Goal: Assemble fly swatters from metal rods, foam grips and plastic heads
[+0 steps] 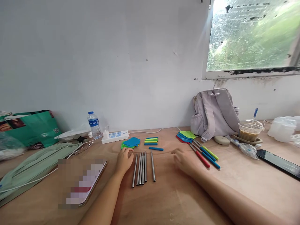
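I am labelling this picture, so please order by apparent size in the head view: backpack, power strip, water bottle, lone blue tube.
1. Backpack
2. Power strip and water bottle: too alike to rank
3. Lone blue tube

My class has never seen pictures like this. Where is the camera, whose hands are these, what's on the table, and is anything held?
No machine here: the camera sits on a person's head, looking forward and down at the table. Both hands are that person's own, and bare. The left hand is at flat blue and green paddle heads; whether it grips one is unclear. The right hand seems to hold nothing. Between them lie metal rods, with short blue and yellow-green tubes beyond. Farther right lie several swatters.
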The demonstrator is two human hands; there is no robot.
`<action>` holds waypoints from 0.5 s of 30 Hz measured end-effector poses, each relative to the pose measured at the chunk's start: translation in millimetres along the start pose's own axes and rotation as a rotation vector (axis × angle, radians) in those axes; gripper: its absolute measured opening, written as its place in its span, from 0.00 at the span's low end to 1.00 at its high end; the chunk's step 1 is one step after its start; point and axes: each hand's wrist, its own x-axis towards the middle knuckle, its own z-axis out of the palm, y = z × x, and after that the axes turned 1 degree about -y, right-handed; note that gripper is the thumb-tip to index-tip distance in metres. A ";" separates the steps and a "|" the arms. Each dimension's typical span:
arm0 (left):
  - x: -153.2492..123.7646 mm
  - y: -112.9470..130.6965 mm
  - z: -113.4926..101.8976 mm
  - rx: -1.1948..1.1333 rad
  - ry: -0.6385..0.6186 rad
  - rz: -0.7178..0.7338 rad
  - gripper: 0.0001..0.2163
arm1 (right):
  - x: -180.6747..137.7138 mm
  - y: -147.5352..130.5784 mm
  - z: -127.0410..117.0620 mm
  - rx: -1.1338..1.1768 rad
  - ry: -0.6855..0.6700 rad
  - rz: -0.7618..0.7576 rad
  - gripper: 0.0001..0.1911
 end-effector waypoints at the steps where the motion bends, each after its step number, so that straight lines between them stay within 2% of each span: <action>1: -1.1 5.2 -0.4 -0.022 0.002 0.069 0.10 | 2.8 -13.5 9.0 0.014 -0.056 -0.112 0.14; 2: -3.0 11.9 -1.1 -0.045 -0.004 0.150 0.10 | 6.2 -25.1 16.6 0.015 -0.090 -0.173 0.15; 4: -8.8 28.6 -3.2 -0.081 -0.056 0.325 0.11 | 15.7 -41.4 27.9 0.021 -0.109 -0.187 0.16; 9: -25.8 67.1 -9.5 -0.084 -0.330 0.686 0.17 | 49.4 -45.5 47.5 0.114 -0.123 0.056 0.19; 12: -30.7 75.9 -11.9 -0.083 -0.483 0.782 0.18 | 61.6 -36.1 58.3 0.167 -0.092 0.191 0.18; 15: -30.6 76.3 -12.5 -0.090 -0.573 0.793 0.17 | 63.5 -26.9 62.9 0.268 -0.042 0.299 0.18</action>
